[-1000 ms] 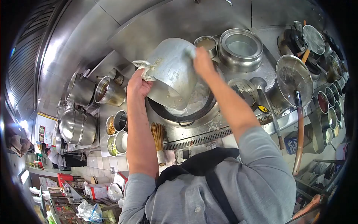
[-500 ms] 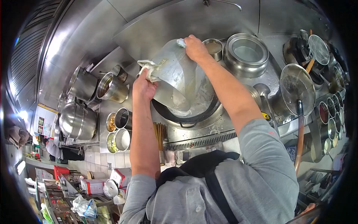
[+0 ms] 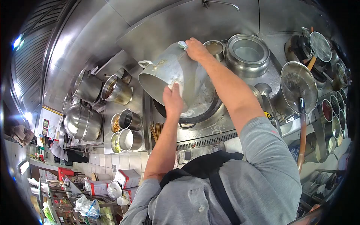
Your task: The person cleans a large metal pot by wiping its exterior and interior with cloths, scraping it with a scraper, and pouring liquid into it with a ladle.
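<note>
A large metal stockpot point(image 3: 168, 58) is tipped on its side over a dark wok point(image 3: 204, 117), its mouth facing left and towards me. Pale, cloudy liquid point(image 3: 206, 103) shows in the wok. My right hand point(image 3: 198, 49) grips the pot at its far end, with a bit of light cloth point(image 3: 182, 45) at the fingers. My left hand point(image 3: 173, 99) is closed on a white cloth point(image 3: 177, 85), pressed against the pot's side near the rim. One pot handle point(image 3: 145, 64) sticks out bare at the left.
A wide steel pot point(image 3: 247, 52) and a smaller pan point(image 3: 215, 48) stand behind the wok. Strainers point(image 3: 299, 86) and a ladle point(image 3: 264, 90) lie to the right. Left are steel pots point(image 3: 119, 92) and food containers point(image 3: 115, 142). A faucet point(image 3: 225, 4) hangs above.
My left hand, with its cloth, has left the pot's left handle and moved right and down to the pot's side. My right hand keeps its grip; the pot stays tipped.
</note>
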`<state>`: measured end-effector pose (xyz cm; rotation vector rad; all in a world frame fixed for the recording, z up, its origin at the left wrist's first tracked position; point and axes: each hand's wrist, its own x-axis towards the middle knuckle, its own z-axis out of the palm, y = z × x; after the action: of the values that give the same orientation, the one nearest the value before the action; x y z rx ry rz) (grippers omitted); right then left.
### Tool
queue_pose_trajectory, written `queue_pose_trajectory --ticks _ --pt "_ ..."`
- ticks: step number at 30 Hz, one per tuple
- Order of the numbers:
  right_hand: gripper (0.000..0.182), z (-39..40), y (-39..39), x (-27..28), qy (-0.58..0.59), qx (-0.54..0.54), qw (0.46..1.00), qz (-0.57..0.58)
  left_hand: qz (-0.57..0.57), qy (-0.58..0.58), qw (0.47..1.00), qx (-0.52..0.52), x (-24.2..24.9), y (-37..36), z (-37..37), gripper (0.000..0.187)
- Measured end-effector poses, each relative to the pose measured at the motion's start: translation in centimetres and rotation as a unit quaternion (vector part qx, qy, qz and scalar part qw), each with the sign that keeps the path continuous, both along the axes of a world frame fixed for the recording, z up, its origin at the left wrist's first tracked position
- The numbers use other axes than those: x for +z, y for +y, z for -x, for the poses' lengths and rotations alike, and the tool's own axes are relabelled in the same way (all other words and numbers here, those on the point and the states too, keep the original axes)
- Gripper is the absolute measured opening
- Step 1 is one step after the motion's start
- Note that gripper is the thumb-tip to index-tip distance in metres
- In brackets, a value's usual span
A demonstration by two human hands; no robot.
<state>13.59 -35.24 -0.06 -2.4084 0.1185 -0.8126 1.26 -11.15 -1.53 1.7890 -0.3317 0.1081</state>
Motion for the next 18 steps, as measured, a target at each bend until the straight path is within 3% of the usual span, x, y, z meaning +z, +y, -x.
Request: queue_pose_trajectory --ticks 3,8,10,16,18 --pt "0.019 2.6 1.6 -0.3 -0.025 0.011 1.000 -0.013 0.077 0.057 0.995 -0.029 2.7 1.8 -1.2 0.023" --pt "0.023 10.5 11.6 -0.2 -0.112 0.059 0.991 -0.033 0.215 0.158 0.960 -0.084 4.2 4.3 -5.6 0.025" --pt "0.020 13.0 13.7 -0.2 -0.177 0.107 0.978 -0.032 0.206 0.168 0.960 -0.092 4.7 4.9 -5.5 0.026" --pt "0.022 6.7 4.2 -3.4 -0.091 -0.097 0.989 -0.063 0.173 0.189 0.963 -0.085 4.5 5.0 -4.2 0.028" --pt "0.024 7.6 9.8 -4.0 -0.171 -0.032 0.984 -0.036 0.183 0.190 0.961 -0.086 3.3 4.7 -4.9 0.029"
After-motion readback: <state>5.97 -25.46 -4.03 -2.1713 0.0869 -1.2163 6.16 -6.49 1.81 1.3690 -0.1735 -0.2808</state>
